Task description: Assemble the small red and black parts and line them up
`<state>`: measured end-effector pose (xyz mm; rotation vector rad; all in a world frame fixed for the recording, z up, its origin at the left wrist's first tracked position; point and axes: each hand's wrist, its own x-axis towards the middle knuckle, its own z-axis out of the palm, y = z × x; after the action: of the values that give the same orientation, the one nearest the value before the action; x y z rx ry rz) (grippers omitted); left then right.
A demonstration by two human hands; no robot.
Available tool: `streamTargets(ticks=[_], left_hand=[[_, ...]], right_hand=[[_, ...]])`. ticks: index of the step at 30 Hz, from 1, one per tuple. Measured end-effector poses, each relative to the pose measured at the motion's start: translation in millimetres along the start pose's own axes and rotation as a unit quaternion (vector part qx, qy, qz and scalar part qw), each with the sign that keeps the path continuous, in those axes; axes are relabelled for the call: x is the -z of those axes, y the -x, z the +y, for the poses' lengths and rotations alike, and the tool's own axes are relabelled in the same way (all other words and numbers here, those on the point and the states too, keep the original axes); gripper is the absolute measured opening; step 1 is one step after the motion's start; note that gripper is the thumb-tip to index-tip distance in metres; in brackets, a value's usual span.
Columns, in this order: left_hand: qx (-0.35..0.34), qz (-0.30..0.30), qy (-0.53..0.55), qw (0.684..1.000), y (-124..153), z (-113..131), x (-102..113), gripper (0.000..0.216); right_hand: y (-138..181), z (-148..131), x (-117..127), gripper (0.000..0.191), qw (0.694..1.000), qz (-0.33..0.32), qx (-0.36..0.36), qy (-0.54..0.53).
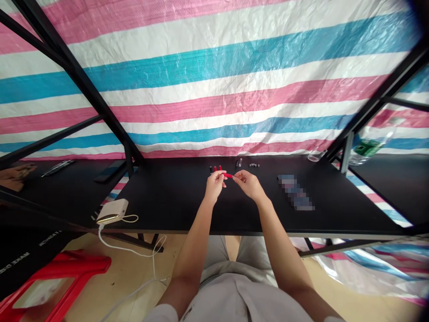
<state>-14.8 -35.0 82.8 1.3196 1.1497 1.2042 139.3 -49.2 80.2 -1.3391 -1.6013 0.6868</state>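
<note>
Over the middle of a black table (174, 201), my left hand (215, 184) and my right hand (247, 183) pinch the two ends of a small red tube-like piece (228, 175), holding it level between them. Both hands have fingers closed on it. Just beyond them, near the table's back edge, lie a few small red and black pieces (216, 168), a small dark cap-like piece (238, 163) and a short row of tiny dark parts (254, 165).
A blurred flat object (296, 192) lies right of my hands. A white power bank (112, 211) with a cable sits at the left front corner. Black frame posts (127, 152) stand either side; a striped tarp hangs behind. A red stool (56, 277) stands lower left.
</note>
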Motion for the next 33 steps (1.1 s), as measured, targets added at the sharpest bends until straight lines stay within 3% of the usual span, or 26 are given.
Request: streamTargets(ticks=[9,16,19,22,27,29,33], left_hand=[[0.051,0.006,0.037,0.998,2.9,4.7,-3.7,0.027],[0.064,-0.039,0.097,0.992,2.3,-1.2,-9.5,0.030],[0.070,-0.018,0.111,0.991,0.4,-5.4,-10.2,0.028],[0.072,0.045,0.109,0.990,-2.5,-8.2,-8.3,0.028],[0.043,0.119,0.040,0.991,-8.5,-15.7,-5.1,0.025],[0.017,0.100,-0.004,0.995,-12.2,-22.7,-9.5,0.021],[-0.033,0.040,-0.106,0.993,-24.6,-40.5,-30.5,0.015]], right_hand=[[0.9,6.5,2.6,0.016,0.997,-0.006,0.023,0.073],[0.8,8.1,0.2,0.011,0.994,-0.003,0.016,0.108],[-0.1,10.9,-4.3,0.009,0.994,0.003,0.015,0.112],[-2.0,18.4,-6.7,0.007,0.993,0.014,0.005,0.121],[-7.8,40.9,-2.3,0.009,0.983,0.103,-0.018,0.148],[-11.6,49.4,-0.6,0.010,0.977,0.135,-0.070,0.150],[-25.6,61.6,0.4,0.008,0.972,0.128,-0.145,0.135]])
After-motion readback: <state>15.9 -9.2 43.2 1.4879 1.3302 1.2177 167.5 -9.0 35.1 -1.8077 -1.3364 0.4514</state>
